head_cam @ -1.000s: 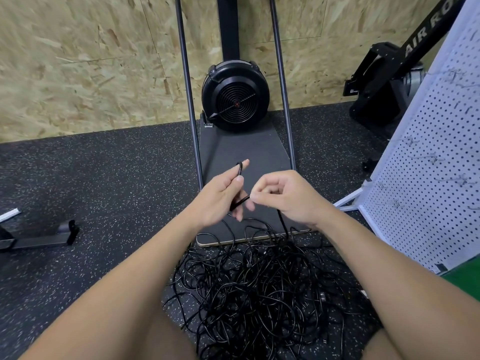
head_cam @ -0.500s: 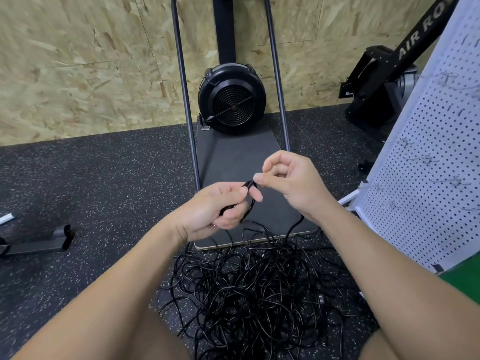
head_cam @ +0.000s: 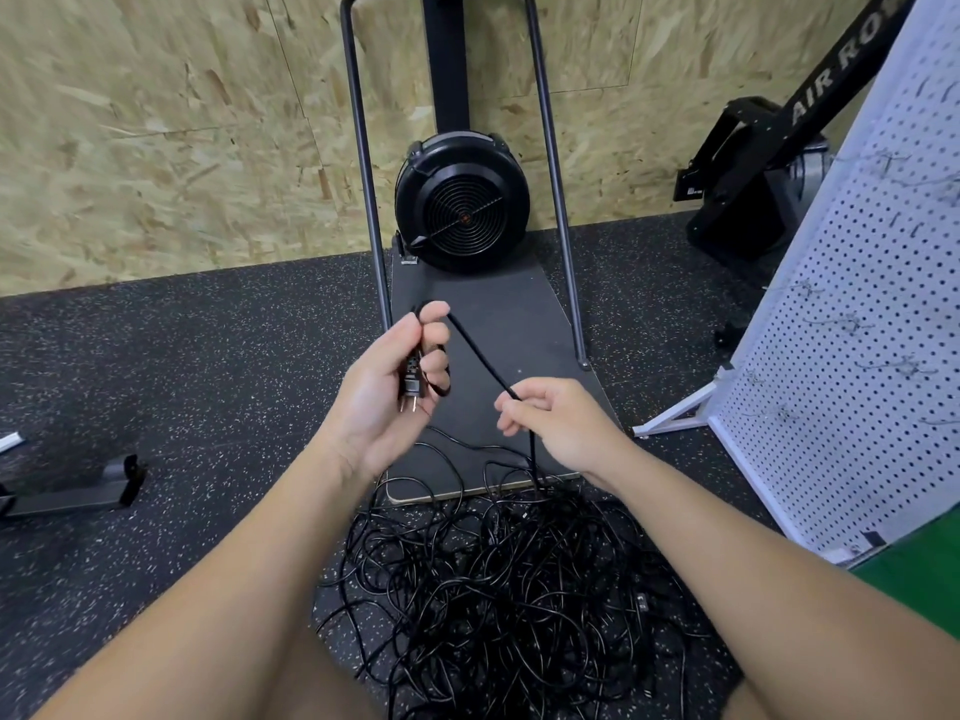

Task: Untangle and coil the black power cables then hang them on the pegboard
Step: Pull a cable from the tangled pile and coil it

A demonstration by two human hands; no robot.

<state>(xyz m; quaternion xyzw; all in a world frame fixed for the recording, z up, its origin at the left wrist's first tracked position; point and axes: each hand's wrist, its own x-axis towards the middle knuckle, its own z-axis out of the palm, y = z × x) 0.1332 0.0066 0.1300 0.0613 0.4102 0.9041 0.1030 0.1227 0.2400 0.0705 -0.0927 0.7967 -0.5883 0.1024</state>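
Barely begun: left hand (head_cam: pixel 387 387) clamped plug (head_cam: pixel 412 379) with first loop; right hand (head_cam: pixel 558 420) at 3 o'clock pinched cable (head_cam: pixel 480 356). Tangle (head_cam: pixel 514 589) on floor at 6; pegboard (head_cam: pixel 862 324) bare of coils

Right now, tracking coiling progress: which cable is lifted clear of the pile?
The cable stretched between left hand and right hand; the rest lie tangled.

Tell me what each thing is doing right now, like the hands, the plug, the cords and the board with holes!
left hand: grips the plug end, palm up.
plug: in the left palm, prongs toward the wrist.
held cable: loops over the left fingers, runs to the right hand, then drops to the pile.
right hand: pinches the held cable.
cable pile: tangled on the floor.
pegboard: standing, hooks bare.
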